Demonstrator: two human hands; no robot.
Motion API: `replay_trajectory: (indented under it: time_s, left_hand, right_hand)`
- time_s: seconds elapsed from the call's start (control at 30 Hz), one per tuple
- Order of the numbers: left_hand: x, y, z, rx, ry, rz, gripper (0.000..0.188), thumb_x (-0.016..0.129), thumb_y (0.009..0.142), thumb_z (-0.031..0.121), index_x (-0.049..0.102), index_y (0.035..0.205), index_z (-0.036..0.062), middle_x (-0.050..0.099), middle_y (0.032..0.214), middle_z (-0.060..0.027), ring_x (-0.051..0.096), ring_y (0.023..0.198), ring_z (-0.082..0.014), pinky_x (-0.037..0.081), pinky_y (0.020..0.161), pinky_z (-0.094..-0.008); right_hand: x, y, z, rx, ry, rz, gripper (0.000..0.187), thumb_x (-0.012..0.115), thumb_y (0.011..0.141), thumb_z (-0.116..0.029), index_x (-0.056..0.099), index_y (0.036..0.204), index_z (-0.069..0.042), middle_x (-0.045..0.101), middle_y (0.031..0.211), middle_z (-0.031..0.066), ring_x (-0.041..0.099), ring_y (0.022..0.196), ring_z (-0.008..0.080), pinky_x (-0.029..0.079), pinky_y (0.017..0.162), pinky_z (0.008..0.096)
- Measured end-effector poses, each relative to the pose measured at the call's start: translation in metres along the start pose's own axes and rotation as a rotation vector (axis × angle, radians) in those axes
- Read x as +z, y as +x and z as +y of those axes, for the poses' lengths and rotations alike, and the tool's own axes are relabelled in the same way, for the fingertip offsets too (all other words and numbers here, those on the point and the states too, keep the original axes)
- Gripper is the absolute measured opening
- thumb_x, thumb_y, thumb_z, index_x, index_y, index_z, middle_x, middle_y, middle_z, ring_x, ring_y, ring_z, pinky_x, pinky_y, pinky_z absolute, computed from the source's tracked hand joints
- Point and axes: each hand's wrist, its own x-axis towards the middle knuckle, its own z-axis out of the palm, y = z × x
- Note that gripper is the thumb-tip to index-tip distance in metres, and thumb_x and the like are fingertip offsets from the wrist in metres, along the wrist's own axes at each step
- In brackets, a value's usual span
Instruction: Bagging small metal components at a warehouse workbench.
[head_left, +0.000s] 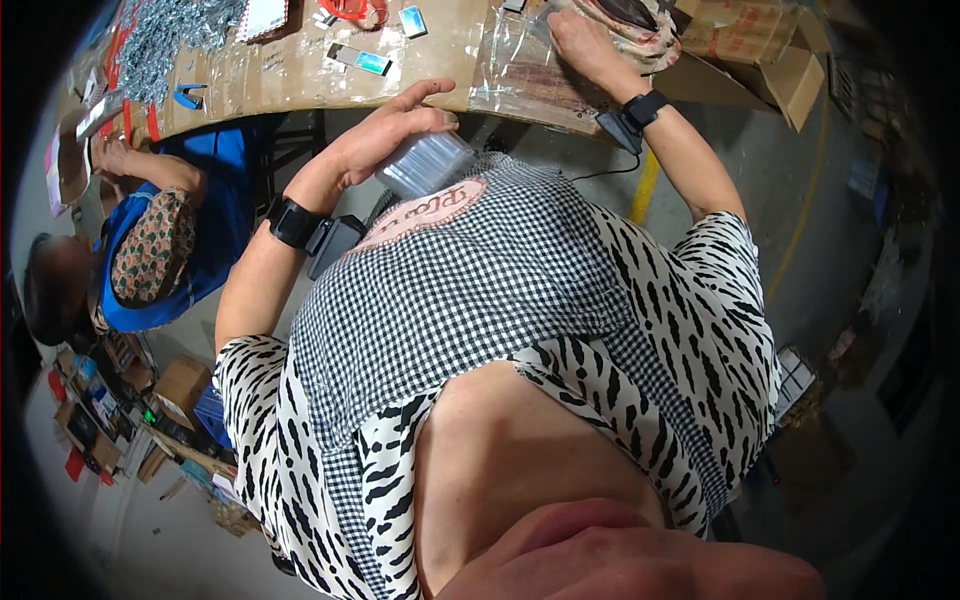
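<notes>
My left hand (385, 135) is closed round a clear plastic pack (428, 163), which looks like a stack of thin transparent pieces. Its index finger sticks out over the table edge, and the pack sits close against my checked apron (460, 265). Farther right, my right hand (583, 42) rests low over the tabletop with fingers drawn together. Something clear seems to be at its fingertips, too small to make out. Right beside that hand lies a patterned cloth bag (640, 35) with a dark opening.
The table (270, 105) carries a heap of small silvery parts (175, 45), a blue-and-silver flat piece (372, 62), a small blue box (412, 21) and a blue clip-like tool (187, 96). A cardboard box (745, 75) stands right. A co-worker in a blue apron (225, 200) sits left.
</notes>
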Motion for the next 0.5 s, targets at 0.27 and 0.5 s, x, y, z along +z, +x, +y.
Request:
replay_trajectory:
  time_s: [0.27, 0.5]
  left_hand:
    - [-0.003, -0.002, 0.000, 0.021, -0.010, 0.014, 0.065, 0.056, 0.086, 0.034, 0.033, 0.140, 0.0073, 0.060, 0.111, -0.0096, 0.057, 0.103, -0.0167, 0.047, 0.088, -0.0253]
    - [-0.009, -0.002, -0.005, -0.011, -0.021, 0.017, 0.063, 0.052, 0.092, 0.040, 0.032, 0.140, 0.0060, 0.056, 0.118, -0.0137, 0.053, 0.112, -0.0197, 0.045, 0.091, -0.0273]
  right_hand:
    - [0.002, -0.007, 0.004, 0.053, 0.114, -0.072, 0.019, 0.055, 0.085, -0.017, 0.060, 0.080, 0.000, 0.061, 0.082, 0.0195, 0.061, 0.073, 0.0385, 0.051, 0.065, 0.0440]
    - [-0.119, 0.030, -0.113, 0.155, 1.355, -0.715, 0.024, 0.061, 0.087, -0.024, 0.067, 0.090, 0.000, 0.061, 0.069, 0.0032, 0.053, 0.054, 0.0078, 0.041, 0.050, 0.0231]
